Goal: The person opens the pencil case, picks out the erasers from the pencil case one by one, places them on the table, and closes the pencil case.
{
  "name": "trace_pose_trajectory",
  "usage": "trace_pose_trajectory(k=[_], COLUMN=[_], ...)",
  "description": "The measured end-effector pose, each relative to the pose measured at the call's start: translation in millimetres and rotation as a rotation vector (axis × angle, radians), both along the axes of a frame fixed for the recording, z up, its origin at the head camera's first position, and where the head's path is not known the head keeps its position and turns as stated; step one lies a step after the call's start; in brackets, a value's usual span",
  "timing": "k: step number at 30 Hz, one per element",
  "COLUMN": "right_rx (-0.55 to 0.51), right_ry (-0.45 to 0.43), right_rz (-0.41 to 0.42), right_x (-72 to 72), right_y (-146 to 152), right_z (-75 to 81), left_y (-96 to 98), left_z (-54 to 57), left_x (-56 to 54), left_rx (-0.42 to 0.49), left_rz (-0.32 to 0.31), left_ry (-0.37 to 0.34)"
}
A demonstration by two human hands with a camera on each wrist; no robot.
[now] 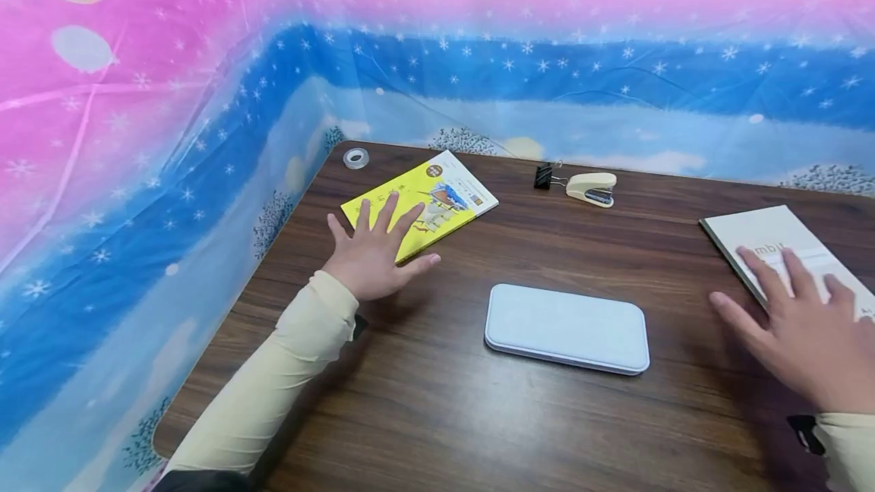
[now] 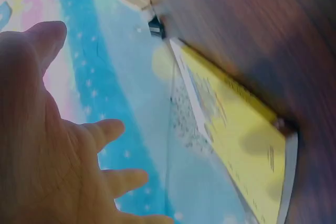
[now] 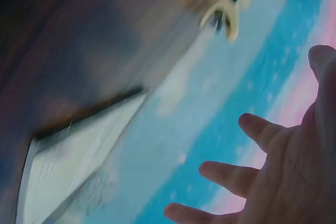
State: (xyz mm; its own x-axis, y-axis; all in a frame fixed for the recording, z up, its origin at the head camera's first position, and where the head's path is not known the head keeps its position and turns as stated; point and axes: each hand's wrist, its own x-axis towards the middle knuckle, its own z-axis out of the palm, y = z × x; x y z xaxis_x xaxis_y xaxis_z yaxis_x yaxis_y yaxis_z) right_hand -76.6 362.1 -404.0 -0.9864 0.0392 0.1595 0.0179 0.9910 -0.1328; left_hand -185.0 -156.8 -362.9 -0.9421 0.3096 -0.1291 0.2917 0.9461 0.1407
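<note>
A: Location of the two covers under the hands?
B: Yellow book (image 1: pixel 440 203): left of centre, upper half of the head frame. White notebook (image 1: pixel 813 249): right edge. Both flat and closed on the bench (image 1: pixel 410 401), well apart.
A: State of hands?
B: Left hand (image 1: pixel 372 253) by the yellow book, right hand (image 1: pixel 800 325) by the notebook. Fingers straight and widely spread; wrist views show them clear of the covers. Nothing gripped.
A: Progress?
B: Both items laid down, nothing lifted or opened. My judgement: a pause at start or finish; cannot tell which, so what is left is undetermined.
A: Writing?
B: Notebook: gold letters, "mbu" legible, partly hidden by a finger. Yellow book: title characters and a brown round seal, too small to read. White case (image 1: pixel 567 329), lower centre-right, shut: no lettering seen.
A: Farther out?
B: Tape roll (image 1: pixel 356 165), upper left of bench; black binder clip (image 1: pixel 543 176) just beside cream stapler (image 1: pixel 586 186), upper right of centre. Snowflake cloth (image 1: pixel 547 74) behind.
</note>
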Motion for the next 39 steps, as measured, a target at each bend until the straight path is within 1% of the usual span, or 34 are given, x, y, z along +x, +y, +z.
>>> trace_pose_trajectory(k=[2, 4, 6, 8, 9, 10, 11, 12, 14, 17, 20, 23, 27, 30, 32, 34, 36, 39], right_rx=[0.006, 0.016, 0.027, 0.049, 0.061, 0.073, 0.086, 0.096, 0.129, 0.183, 0.216, 0.216, 0.244, 0.303, 0.344, 0.367, 0.362, 0.285], right_ry=[-0.037, -0.036, 0.032, 0.134, 0.178, 0.217, 0.241, 0.246, 0.235, 0.199, 0.205, 0.242, 0.320, 0.420, 0.494, 0.547, 0.560, 0.520], right_rz=[0.045, 0.118, 0.250, 0.413, 0.491, 0.564, 0.633, 0.692, 0.779, 0.843, 0.883, 0.945, 1.043, 1.089, 1.107, 1.114, 1.117, 1.116], right_x=[-0.6, -0.2, 0.0, -0.2, -0.1, -0.1, -0.5, -0.9, -1.2, -2.9, -6.4, -11.5, -18.5, -22.8, -24.6, -25.5, -26.0, -25.4], right_y=[-15, -35, -58, -82, -94, -105, -116, -126, -141, -153, -156, -155, -154, -153, -153, -153, -152, -149], right_z=[2.0, 4.4, 3.2, 0.3, -1.6, -3.9, -6.3, -8.4, -12.4, -16.9, -20.3, -23.7, -28.3, -31.4, -32.9, -33.0, -31.6, -26.9], left_y=[8.2, 19.8, 33.0, 46.5, 52.7, 58.3, 63.2, 67.6, 74.2, 79.4, 81.5, 82.7, 84.4, 86.4, 87.8, 88.4, 88.4, 87.2], left_z=[-4.9, -12.4, -21.3, -30.4, -34.4, -37.9, -40.9, -44.0, -49.4, -56.0, -59.8, -61.3, -62.6, -63.6, -64.8, -65.6, -66.7, -68.2], left_x=[1.0, 3.7, 7.6, 11.0, 12.2, 12.9, 13.0, 12.6, 11.6, 10.8, 11.8, 12.4, 12.1, 11.9, 11.2, 9.7, 7.7, 5.4], left_rx=[0.015, 0.037, 0.064, 0.123, 0.154, 0.191, 0.230, 0.268, 0.327, 0.384, 0.415, 0.419, 0.395, 0.394, 0.408, 0.418, 0.428, 0.446], left_rz=[-0.063, -0.173, -0.303, -0.419, -0.455, -0.474, -0.482, -0.484, -0.493, -0.519, -0.552, -0.570, -0.577, -0.580, -0.580, -0.575, -0.574, -0.574], left_ry=[0.017, 0.031, 0.027, -0.011, -0.043, -0.079, -0.113, -0.144, -0.195, -0.244, -0.272, -0.281, -0.274, -0.261, -0.261, -0.266, -0.276, -0.293])
